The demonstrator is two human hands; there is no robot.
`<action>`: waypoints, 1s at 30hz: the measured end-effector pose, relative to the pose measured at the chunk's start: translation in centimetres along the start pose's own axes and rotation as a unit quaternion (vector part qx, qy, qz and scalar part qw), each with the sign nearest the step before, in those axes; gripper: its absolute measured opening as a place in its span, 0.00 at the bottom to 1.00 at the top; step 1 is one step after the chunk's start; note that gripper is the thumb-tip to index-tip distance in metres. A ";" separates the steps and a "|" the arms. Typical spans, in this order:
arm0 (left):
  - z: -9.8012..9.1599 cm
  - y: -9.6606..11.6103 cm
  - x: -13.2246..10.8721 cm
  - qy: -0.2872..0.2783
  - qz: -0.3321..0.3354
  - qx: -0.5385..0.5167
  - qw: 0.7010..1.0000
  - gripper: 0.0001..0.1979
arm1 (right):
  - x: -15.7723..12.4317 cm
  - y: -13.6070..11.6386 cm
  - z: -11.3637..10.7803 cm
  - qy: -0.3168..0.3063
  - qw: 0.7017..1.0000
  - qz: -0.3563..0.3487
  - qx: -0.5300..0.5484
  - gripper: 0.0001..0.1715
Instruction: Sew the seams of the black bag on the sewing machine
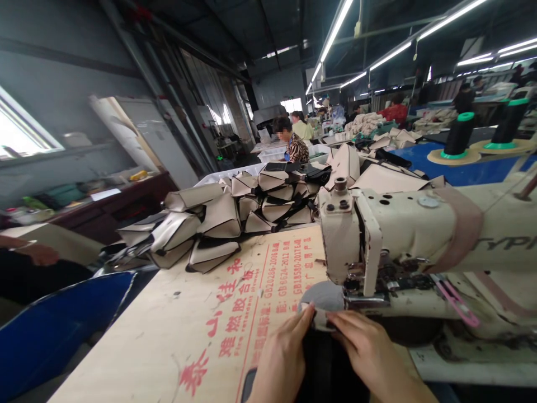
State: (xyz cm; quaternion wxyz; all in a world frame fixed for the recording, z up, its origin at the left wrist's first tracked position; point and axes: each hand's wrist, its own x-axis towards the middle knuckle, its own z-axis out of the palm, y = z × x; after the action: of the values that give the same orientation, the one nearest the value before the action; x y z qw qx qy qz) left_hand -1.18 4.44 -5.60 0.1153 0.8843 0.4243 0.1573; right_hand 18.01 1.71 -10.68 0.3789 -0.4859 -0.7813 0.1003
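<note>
My left hand (282,354) pinches the left side of a small beige-grey piece of material (322,320). On the opposite side, the fingers of my right hand (369,350) are closed on the same piece. Below it hangs black material (323,366) between my wrists; whether the two are joined I cannot tell. Just beyond my fingertips is a rounded grey plate (322,295) at the end of the sewing machine's arm. The sewing machine (394,235), cream and worn, stands to the right, its needle area hard to make out. A pink clip-like tool (457,302) rests against it.
A plywood tabletop (201,313) with red print lies left of my hands. Beige bags with dark edges (220,215) are heaped at its far side. Black thread cones (459,134) stand behind the machine. A blue bin (54,324) and another person's hand (44,256) are at left.
</note>
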 end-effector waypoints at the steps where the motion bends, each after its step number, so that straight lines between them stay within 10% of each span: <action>1: -0.2 -0.1 -0.4 -0.013 0.032 0.004 0.999 0.34 | -0.3 0.2 -0.3 -0.016 0.999 -0.030 0.009 0.19; 6: -0.7 0.1 -2.6 -0.033 0.140 0.004 0.990 0.32 | -2.7 0.6 -2.1 -0.096 0.989 -0.107 0.029 0.19; 30: -1.3 1.1 -1.2 0.011 0.237 0.000 0.971 0.14 | -1.6 -1.0 -3.6 -0.160 0.981 -0.113 0.009 0.22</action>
State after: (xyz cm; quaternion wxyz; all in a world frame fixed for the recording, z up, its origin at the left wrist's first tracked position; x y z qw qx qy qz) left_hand -1.60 2.90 -4.21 0.0697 0.9579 0.2040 0.1896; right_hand 20.17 -0.90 -8.46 0.2623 -0.3690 -0.8806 0.1403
